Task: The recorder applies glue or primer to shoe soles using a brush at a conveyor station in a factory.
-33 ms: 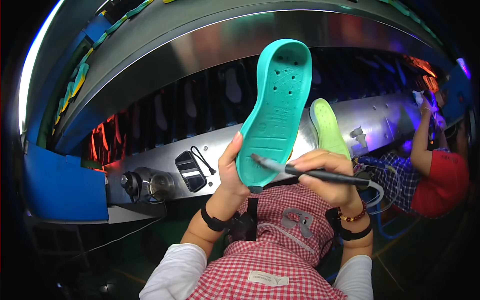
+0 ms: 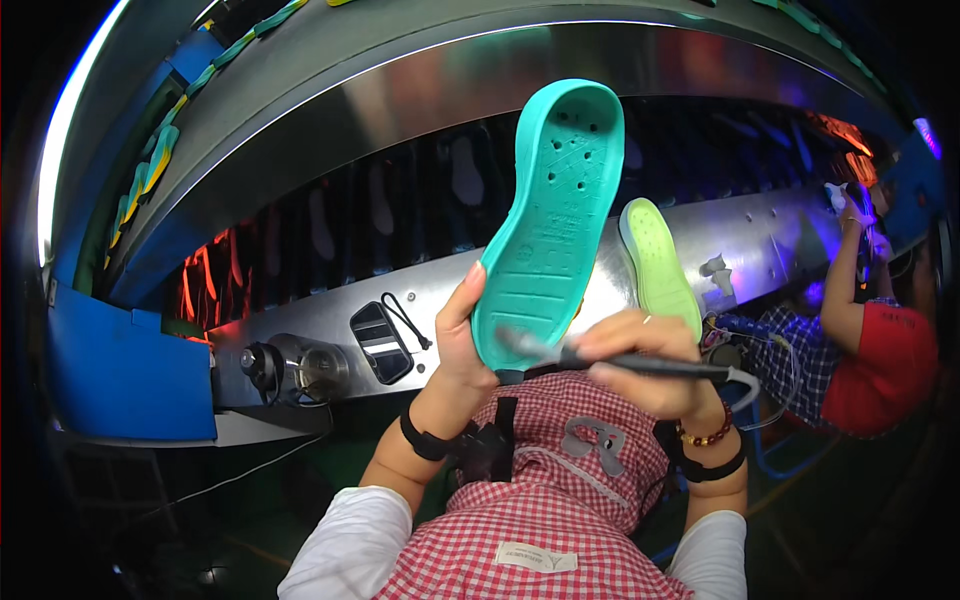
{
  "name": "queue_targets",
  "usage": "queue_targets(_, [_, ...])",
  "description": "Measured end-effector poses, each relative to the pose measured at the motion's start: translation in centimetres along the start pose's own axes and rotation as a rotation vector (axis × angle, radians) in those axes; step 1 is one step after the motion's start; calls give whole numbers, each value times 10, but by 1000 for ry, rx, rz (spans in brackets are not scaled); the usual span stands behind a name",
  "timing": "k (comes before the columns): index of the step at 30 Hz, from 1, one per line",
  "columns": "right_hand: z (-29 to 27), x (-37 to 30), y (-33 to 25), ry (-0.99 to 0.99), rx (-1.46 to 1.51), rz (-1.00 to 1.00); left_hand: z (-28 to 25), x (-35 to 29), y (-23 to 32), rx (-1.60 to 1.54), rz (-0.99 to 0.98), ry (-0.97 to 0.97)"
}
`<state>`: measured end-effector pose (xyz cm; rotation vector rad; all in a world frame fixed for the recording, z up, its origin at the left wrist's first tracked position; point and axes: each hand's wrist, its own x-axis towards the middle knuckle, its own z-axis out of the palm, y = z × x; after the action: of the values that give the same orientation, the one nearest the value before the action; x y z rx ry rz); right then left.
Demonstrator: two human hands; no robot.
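My left hand [image 2: 464,335] grips a teal shoe sole [image 2: 553,225] by the left side of its near end, thumb along the edge. The sole is held up lengthwise, hollow inner face toward me, with several small holes at its far end. Closed around a black-handled brush [image 2: 640,364] is my right hand [image 2: 655,350]. A grey hose leaves the handle's back end. The brush's blurred tip lies over the inner face near the sole's near end; whether it touches cannot be made out. A light green sole [image 2: 658,262] stands beyond my right hand.
On the metal ledge [image 2: 260,315] to the left are a clear jug with a black lid [image 2: 300,368] and a phone with a strap [image 2: 382,343]. Dark conveyor slots [image 2: 375,200] with soles run behind, glowing red at both ends. A co-worker in red [image 2: 880,365] works at far right.
My right hand and the brush have shifted slightly left and down, bringing the tip closer to the sole's near end. The teal sole and my left hand are almost unchanged.
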<state>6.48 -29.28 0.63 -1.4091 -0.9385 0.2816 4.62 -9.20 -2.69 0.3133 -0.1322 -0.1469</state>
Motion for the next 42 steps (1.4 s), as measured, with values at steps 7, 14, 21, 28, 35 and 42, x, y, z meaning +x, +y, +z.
queue_targets(7, [11,1,-5,-39,-148,-57,-1,4,10,84,-101,97])
queue_targets(14, [-8,5,-14,-141,-308,-45,4,5,21,52,-459,100])
queue_targets(21, [-28,0,-18,-277,-328,-51,15,1,22,330,-579,177])
queue_targets(28, [-40,1,-25,-487,-526,6,14,-1,32,470,-687,238])
queue_targets(35, [-53,-3,-25,-570,-617,115,11,-2,36,511,-667,274])
queue_targets(42, [-59,-9,-10,-380,-375,127,6,-3,45,534,-583,264])
